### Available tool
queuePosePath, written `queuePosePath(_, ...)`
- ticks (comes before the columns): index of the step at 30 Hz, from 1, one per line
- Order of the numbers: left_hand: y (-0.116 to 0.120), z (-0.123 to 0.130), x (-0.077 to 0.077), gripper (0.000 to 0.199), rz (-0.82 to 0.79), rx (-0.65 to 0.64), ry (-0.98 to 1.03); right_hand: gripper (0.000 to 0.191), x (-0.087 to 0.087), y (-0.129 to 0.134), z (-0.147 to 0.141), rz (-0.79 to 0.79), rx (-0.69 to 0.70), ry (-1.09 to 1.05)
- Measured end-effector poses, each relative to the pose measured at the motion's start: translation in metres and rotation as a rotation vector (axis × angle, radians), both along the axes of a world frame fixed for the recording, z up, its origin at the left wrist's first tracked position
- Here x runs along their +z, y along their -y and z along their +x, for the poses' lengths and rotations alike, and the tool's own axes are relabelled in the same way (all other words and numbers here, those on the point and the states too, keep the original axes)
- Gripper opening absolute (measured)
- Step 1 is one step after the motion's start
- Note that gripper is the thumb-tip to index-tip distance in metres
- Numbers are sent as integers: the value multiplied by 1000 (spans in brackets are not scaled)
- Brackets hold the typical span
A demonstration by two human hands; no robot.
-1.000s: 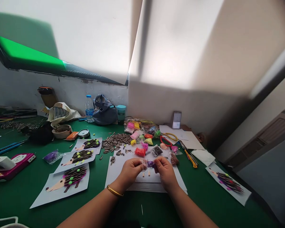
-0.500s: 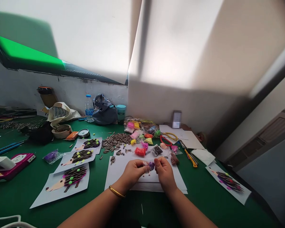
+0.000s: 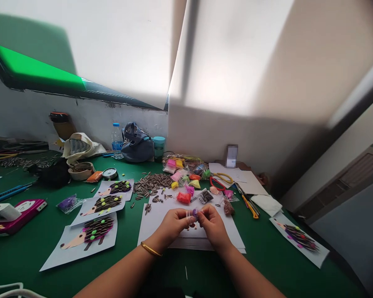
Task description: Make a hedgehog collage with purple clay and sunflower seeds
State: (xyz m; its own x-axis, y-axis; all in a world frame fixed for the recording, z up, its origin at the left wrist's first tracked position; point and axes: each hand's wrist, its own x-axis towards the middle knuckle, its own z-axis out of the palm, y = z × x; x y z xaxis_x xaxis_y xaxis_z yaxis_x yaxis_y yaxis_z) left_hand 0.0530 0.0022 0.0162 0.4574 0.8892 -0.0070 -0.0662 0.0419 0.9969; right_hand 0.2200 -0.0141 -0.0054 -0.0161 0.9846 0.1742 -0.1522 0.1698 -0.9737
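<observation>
Between my two hands is a small clear plastic bag with purple clay (image 3: 195, 213) in it. My left hand (image 3: 173, 225) pinches the bag from the left, a gold bangle on its wrist. My right hand (image 3: 216, 227) pinches it from the right, fingertips close to those of the left. Both hands are over a stack of white paper (image 3: 152, 227), its top sheet partly hidden by them; small brown and reddish marks show beneath the fingers. Just beyond the hands lie a red clay packet (image 3: 184, 198), a black clay packet (image 3: 205, 196) and a brown clay packet (image 3: 228, 207).
A heap of sunflower seeds (image 3: 152, 184) lies behind the paper. Seed hedgehog pictures (image 3: 101, 227) lie at left, another (image 3: 300, 240) at right. Scissors (image 3: 222, 179), a phone (image 3: 231, 156), a water bottle (image 3: 116, 142) and a purple clay bag (image 3: 69, 203) surround the workspace.
My right hand has shifted slightly left and its fingers have turned in over the bag. The purple clay has moved a little left, and my fingertips are closer together.
</observation>
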Motion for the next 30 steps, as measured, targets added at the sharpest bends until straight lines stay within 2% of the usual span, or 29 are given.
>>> queuePosePath(4,0,2,-1,35,44,14,-14,38,0,0,-1,5,-13,54)
queuePosePath(9,-2,0,7,39,-12,95,4,36,1,-1,3,43,-42,25)
queuePosePath(17,-3,-7,7,40,-95,124,41,31,-4,-5,4,-8,-54,-33)
queuePosePath(25,-3,-9,10,43,-86,65,46,26,-8,-6,7,6,-20,-76)
queuePosePath(30,-1,-10,10,42,-60,-14,56,26,-8,-5,7,-13,-61,-48)
